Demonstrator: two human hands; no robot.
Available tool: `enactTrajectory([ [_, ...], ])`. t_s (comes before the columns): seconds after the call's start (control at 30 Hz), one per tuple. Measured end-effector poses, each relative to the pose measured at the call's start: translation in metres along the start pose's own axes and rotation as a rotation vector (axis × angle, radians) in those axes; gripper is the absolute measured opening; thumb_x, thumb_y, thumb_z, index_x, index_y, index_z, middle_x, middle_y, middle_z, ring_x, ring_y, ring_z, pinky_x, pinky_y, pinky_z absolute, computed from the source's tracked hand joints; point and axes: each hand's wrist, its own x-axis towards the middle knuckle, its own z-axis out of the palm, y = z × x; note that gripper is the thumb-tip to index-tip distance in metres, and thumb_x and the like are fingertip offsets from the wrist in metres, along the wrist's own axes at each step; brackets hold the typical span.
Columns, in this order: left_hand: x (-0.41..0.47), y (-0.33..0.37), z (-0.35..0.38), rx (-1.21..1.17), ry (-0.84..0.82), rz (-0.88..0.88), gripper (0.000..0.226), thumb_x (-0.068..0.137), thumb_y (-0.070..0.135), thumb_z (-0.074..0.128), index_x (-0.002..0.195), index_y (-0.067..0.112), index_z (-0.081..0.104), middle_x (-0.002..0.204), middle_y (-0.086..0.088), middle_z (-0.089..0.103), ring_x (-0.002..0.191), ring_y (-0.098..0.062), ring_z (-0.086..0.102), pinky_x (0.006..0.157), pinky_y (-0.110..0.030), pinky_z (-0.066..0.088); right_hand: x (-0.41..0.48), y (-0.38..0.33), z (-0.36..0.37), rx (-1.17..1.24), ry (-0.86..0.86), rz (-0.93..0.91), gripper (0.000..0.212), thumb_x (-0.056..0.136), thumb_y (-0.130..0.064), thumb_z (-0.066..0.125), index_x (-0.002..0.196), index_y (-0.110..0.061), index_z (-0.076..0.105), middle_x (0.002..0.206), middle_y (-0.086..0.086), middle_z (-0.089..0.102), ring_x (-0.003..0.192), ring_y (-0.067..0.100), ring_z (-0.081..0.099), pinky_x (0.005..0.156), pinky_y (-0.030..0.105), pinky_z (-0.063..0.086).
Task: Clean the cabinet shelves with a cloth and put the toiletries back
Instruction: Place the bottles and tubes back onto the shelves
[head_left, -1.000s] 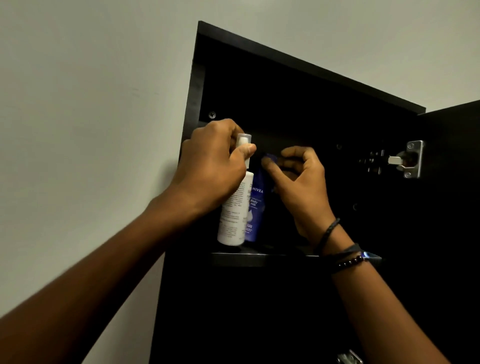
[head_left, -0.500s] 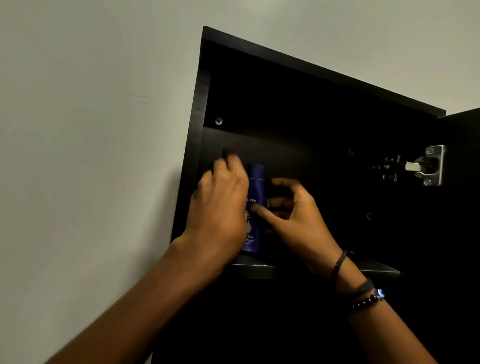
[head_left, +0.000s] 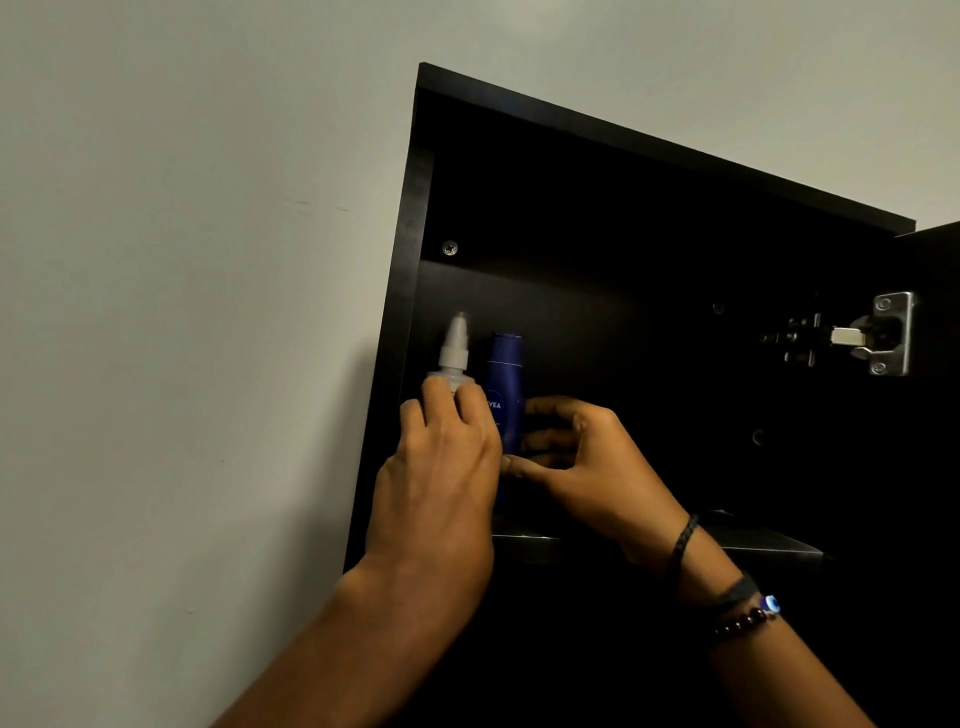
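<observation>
A dark wall cabinet (head_left: 623, 208) hangs open in front of me. On its shelf (head_left: 753, 545) at the far left stand a white spray bottle (head_left: 454, 345) and, right beside it, a dark blue Nivea bottle (head_left: 506, 374). My left hand (head_left: 441, 467) is wrapped around the body of the white bottle; only its nozzle and shoulder show above my fingers. My right hand (head_left: 582, 457) holds the lower part of the blue bottle from the right, thumb in front and fingers behind. No cloth is in view.
The cabinet door (head_left: 935, 415) stands open at the right, with a metal hinge (head_left: 883, 332) on the inner side wall. A pale wall (head_left: 182, 312) lies left of the cabinet. The shelf to the right of the bottles is dark and bare.
The white bottle has gone from in front of the shelf edge to deep on the shelf, left of the blue bottle. My right hand slid down from the blue bottle's cap to its lower body.
</observation>
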Motion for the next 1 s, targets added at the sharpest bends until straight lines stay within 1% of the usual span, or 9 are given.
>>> enactTrajectory([
  [0.07,0.001,-0.001,0.002,0.017,-0.038,0.001,0.053,0.093,0.019,0.054,0.136,0.013,0.023,0.133,-0.007,0.03,0.116,-0.016,0.042,0.09,-0.024,0.045,0.002,-0.001,0.002,-0.02,-0.016,0.001,0.057,0.073,-0.018,0.079,0.124,-0.025,0.053,0.095,-0.011,0.066,0.085,0.004,0.067,0.073,0.018,0.056],
  [0.23,0.002,-0.003,0.004,0.044,-0.138,-0.001,0.054,0.093,0.019,0.055,0.139,0.012,0.028,0.138,-0.01,0.031,0.118,-0.02,0.048,0.092,-0.027,0.046,0.004,-0.001,0.006,-0.064,-0.036,0.015,0.063,0.075,-0.017,0.077,0.131,-0.02,0.05,0.102,-0.007,0.067,0.09,0.007,0.067,0.082,0.026,0.057],
  [0.3,0.001,-0.003,0.004,0.047,-0.169,-0.002,0.054,0.094,0.022,0.054,0.14,0.012,0.029,0.14,-0.01,0.029,0.119,-0.021,0.048,0.094,-0.027,0.046,0.004,-0.001,0.006,-0.066,-0.036,0.023,0.063,0.075,-0.017,0.077,0.132,-0.02,0.05,0.1,-0.007,0.066,0.09,0.007,0.067,0.083,0.026,0.057],
  [0.53,-0.006,-0.005,0.003,0.027,-0.215,0.019,0.054,0.094,0.025,0.052,0.142,0.014,0.027,0.142,-0.009,0.027,0.122,-0.022,0.047,0.098,-0.029,0.044,-0.001,-0.002,0.007,-0.085,-0.034,0.023,0.059,0.079,-0.021,0.073,0.133,-0.019,0.049,0.096,-0.013,0.061,0.088,0.003,0.064,0.075,0.018,0.054],
  [0.67,-0.013,-0.009,0.004,-0.072,-0.171,0.07,0.053,0.095,0.025,0.051,0.141,0.018,0.026,0.14,-0.005,0.03,0.122,-0.018,0.045,0.1,-0.027,0.042,-0.01,-0.001,0.004,-0.113,0.056,0.04,0.061,0.079,-0.035,0.073,0.133,-0.021,0.049,0.102,-0.012,0.066,0.089,-0.002,0.063,0.072,0.013,0.05],
  [0.73,-0.018,-0.011,0.004,-0.158,-0.127,0.108,0.052,0.095,0.026,0.047,0.141,0.022,0.023,0.14,0.0,0.03,0.122,-0.015,0.043,0.101,-0.025,0.041,-0.02,-0.001,-0.001,-0.21,0.115,0.034,0.059,0.081,-0.041,0.069,0.134,-0.025,0.048,0.11,-0.012,0.064,0.095,-0.004,0.059,0.077,0.012,0.047],
  [0.83,-0.03,-0.013,0.009,-0.246,-0.055,0.174,0.048,0.095,0.025,0.041,0.141,0.021,0.029,0.137,0.001,0.037,0.121,-0.015,0.044,0.1,-0.025,0.041,-0.043,-0.002,-0.005,-0.373,0.177,-0.021,0.052,0.088,-0.044,0.059,0.136,-0.029,0.046,0.131,-0.009,0.058,0.117,0.002,0.053,0.096,0.019,0.043],
  [0.93,-0.044,-0.012,0.018,-0.257,0.016,0.207,0.044,0.089,0.02,0.042,0.132,0.016,0.046,0.126,-0.004,0.053,0.115,-0.021,0.053,0.098,-0.037,0.048,-0.067,0.002,-0.004,-0.451,0.209,-0.051,0.048,0.093,-0.045,0.05,0.138,-0.032,0.043,0.139,-0.012,0.05,0.128,0.002,0.044,0.106,0.02,0.034],
  [1.0,-0.054,-0.011,0.024,-0.248,0.03,0.222,0.048,0.086,0.023,0.043,0.133,0.015,0.047,0.129,-0.004,0.053,0.122,-0.022,0.049,0.103,-0.044,0.043,-0.084,0.007,-0.002,-0.468,0.231,-0.063,0.048,0.094,-0.044,0.047,0.14,-0.034,0.039,0.144,-0.012,0.046,0.134,0.002,0.038,0.115,0.025,0.027],
])
